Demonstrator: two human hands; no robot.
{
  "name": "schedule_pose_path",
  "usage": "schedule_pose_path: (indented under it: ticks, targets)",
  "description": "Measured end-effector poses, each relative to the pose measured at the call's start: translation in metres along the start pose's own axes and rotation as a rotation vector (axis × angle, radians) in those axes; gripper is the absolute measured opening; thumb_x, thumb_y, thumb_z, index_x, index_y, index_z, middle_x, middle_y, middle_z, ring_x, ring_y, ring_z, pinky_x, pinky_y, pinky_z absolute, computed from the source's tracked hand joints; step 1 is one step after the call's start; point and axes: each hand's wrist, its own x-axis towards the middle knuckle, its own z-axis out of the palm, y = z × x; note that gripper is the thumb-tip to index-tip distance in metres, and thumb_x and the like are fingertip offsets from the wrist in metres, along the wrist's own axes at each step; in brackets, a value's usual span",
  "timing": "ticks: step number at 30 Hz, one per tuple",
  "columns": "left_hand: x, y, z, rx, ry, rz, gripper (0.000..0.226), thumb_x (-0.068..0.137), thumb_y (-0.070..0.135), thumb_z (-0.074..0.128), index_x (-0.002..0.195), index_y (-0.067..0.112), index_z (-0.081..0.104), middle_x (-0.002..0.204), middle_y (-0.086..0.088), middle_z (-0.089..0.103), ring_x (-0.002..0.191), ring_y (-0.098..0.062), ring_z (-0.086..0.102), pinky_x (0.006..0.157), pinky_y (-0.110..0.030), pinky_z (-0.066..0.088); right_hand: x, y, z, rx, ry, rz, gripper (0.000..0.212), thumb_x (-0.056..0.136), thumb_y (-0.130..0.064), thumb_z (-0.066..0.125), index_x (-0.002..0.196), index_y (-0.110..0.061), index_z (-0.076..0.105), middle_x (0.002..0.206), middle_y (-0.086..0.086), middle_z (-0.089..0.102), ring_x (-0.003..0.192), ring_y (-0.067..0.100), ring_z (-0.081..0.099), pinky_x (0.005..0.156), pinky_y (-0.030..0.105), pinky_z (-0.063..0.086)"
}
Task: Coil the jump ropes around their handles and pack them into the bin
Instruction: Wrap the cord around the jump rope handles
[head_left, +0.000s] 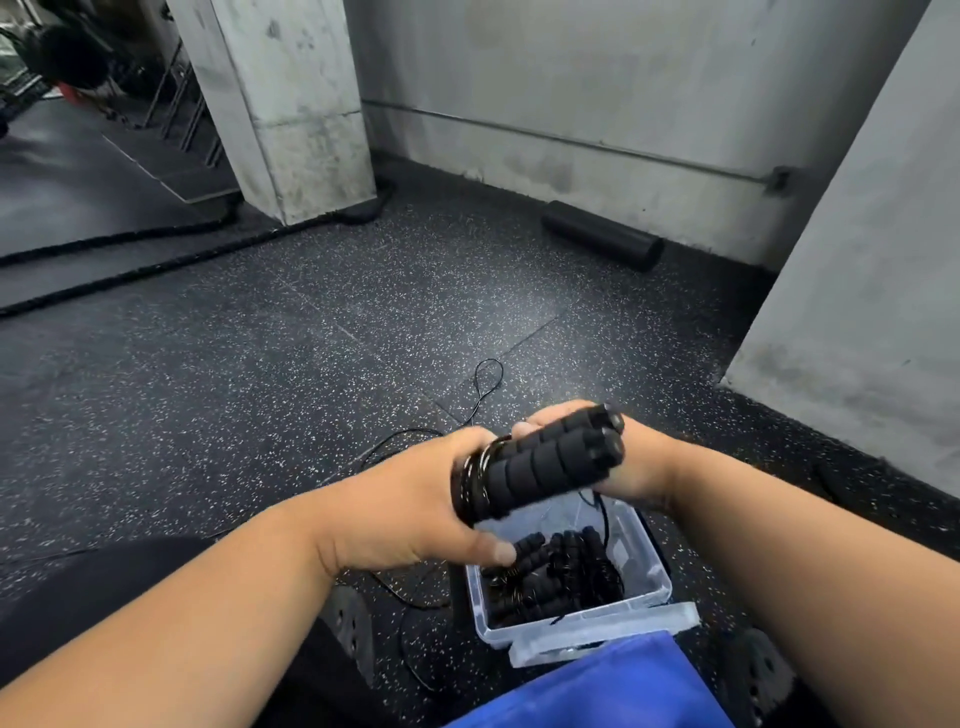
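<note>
Gripping the paired foam handles at their far end, the right hand steadies them while the left hand curls round the wound cord at the near end, both held just above the clear bin. Risk, as I judge it: the coils are stacked loosely at one end, so easing the left grip could let them spring off and unwind; the cord tail trailing on the floor beyond the left hand may snag or tangle in its own loops. Bundled ropes already fill much of the bin below the hands, leaving room mostly on top; its lid juts toward the person, the blue fabric nearer still
</note>
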Motion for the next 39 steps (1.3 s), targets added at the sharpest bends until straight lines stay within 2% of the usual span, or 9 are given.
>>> schedule_pose_path:
  ticks: [4, 7, 12, 17, 23, 26, 29, 34, 39]
  targets:
    - [0.001, -0.008, 0.001, -0.345, 0.124, -0.082, 0.076, 0.080, 0.008, 0.090, 0.136, 0.030, 0.043, 0.094, 0.002, 0.064, 0.082, -0.011, 0.059, 0.068, -0.029, 0.053, 0.006, -0.001, 0.026, -0.169, 0.037, 0.105, 0.032, 0.103, -0.014, 0.046, 0.072, -0.013, 0.053, 0.063, -0.006, 0.050, 0.053, 0.005, 0.039, 0.053, 0.018, 0.035]
    - [0.009, -0.010, 0.008, -0.505, 0.280, -0.115, 0.080, 0.082, -0.001, 0.084, 0.140, 0.038, 0.045, 0.091, 0.006, 0.069, 0.075, -0.010, 0.060, 0.061, -0.029, 0.054, 0.012, 0.001, 0.043, -0.222, 0.097, 0.143, 0.044, 0.110, -0.035, 0.040, 0.073, -0.019, 0.058, 0.059, -0.010, 0.050, 0.051, 0.003, 0.041, 0.053, 0.022, 0.036]
    - [0.018, -0.030, -0.009, -0.090, 0.563, -0.271, 0.052, 0.077, 0.010, 0.084, 0.115, 0.035, 0.059, 0.083, 0.004, 0.068, 0.058, -0.009, 0.057, 0.059, -0.030, 0.047, 0.006, -0.010, 0.057, -0.610, 0.069, 0.089, 0.020, 0.108, -0.035, 0.041, 0.093, -0.024, 0.051, 0.085, -0.005, 0.059, 0.080, 0.020, 0.056, 0.070, 0.035, 0.039]
    - [0.015, -0.029, -0.013, 0.517, 0.356, -0.348, 0.045, 0.075, 0.027, 0.073, 0.109, 0.040, 0.047, 0.080, 0.006, 0.069, 0.069, -0.011, 0.065, 0.055, -0.030, 0.047, -0.004, -0.047, 0.048, -0.911, 0.107, -0.036, 0.034, 0.102, -0.044, 0.052, 0.076, -0.022, 0.050, 0.072, -0.007, 0.055, 0.072, 0.019, 0.053, 0.065, 0.034, 0.039]
    - [0.007, -0.010, -0.005, 0.621, 0.073, -0.125, 0.050, 0.074, 0.037, 0.080, 0.107, 0.052, 0.046, 0.094, 0.014, 0.069, 0.081, -0.007, 0.066, 0.074, -0.033, 0.056, -0.013, -0.062, 0.017, -0.760, 0.143, -0.113, 0.034, 0.072, -0.055, 0.086, 0.078, -0.027, 0.066, 0.067, -0.015, 0.062, 0.064, 0.002, 0.054, 0.056, 0.018, 0.038]
    - [0.001, 0.000, 0.000, 0.473, -0.017, -0.067, 0.051, 0.072, 0.032, 0.086, 0.106, 0.048, 0.051, 0.094, 0.015, 0.069, 0.081, -0.004, 0.066, 0.073, -0.028, 0.055, -0.009, -0.050, 0.000, -0.438, 0.093, -0.065, 0.040, 0.069, -0.045, 0.093, 0.076, -0.017, 0.065, 0.061, -0.008, 0.055, 0.056, 0.005, 0.046, 0.055, 0.027, 0.038]
    - [-0.006, 0.004, -0.003, 0.180, -0.075, 0.022, 0.063, 0.074, 0.021, 0.095, 0.124, 0.029, 0.058, 0.107, 0.005, 0.069, 0.096, -0.019, 0.067, 0.083, -0.037, 0.057, -0.005, -0.029, -0.012, -0.198, -0.012, -0.056, 0.030, 0.091, -0.036, 0.077, 0.074, -0.017, 0.062, 0.069, -0.004, 0.056, 0.064, 0.013, 0.048, 0.060, 0.029, 0.037]
    - [-0.003, -0.007, -0.010, -0.323, 0.077, 0.067, 0.063, 0.078, 0.023, 0.091, 0.131, 0.033, 0.058, 0.101, 0.009, 0.066, 0.090, -0.011, 0.062, 0.075, -0.032, 0.055, -0.001, -0.012, 0.010, -0.084, 0.025, 0.055, 0.039, 0.109, -0.038, 0.044, 0.078, -0.019, 0.059, 0.066, -0.005, 0.049, 0.059, 0.013, 0.041, 0.056, 0.024, 0.035]
    - [0.009, -0.019, 0.008, -0.550, 0.199, -0.108, 0.089, 0.082, 0.018, 0.090, 0.153, 0.035, 0.039, 0.119, -0.009, 0.064, 0.080, -0.015, 0.057, 0.063, -0.030, 0.057, 0.016, 0.006, 0.040, -0.342, 0.171, 0.058, 0.044, 0.110, -0.045, 0.040, 0.080, -0.018, 0.056, 0.061, -0.015, 0.057, 0.058, 0.003, 0.049, 0.062, 0.035, 0.046]
